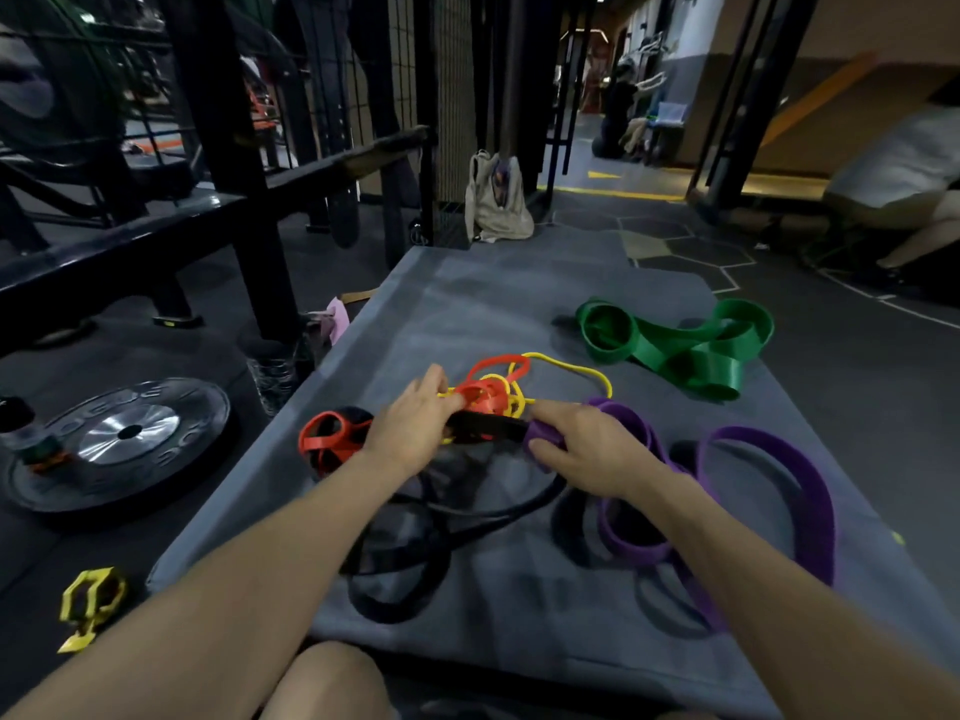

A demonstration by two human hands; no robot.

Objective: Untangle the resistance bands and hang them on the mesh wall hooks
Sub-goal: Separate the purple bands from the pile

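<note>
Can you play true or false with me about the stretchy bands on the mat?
1. The green band lies apart from the tangle. True.
2. The right hand holds the purple band. True.
3. The yellow band is hanging on a hook. False: it lies on the grey mat, knotted with the red band.
4. The left hand rests on the weight plate. False: its fingers are at the red and yellow knot.
5. The weight plate lies on the floor beside the mat. True.
</note>
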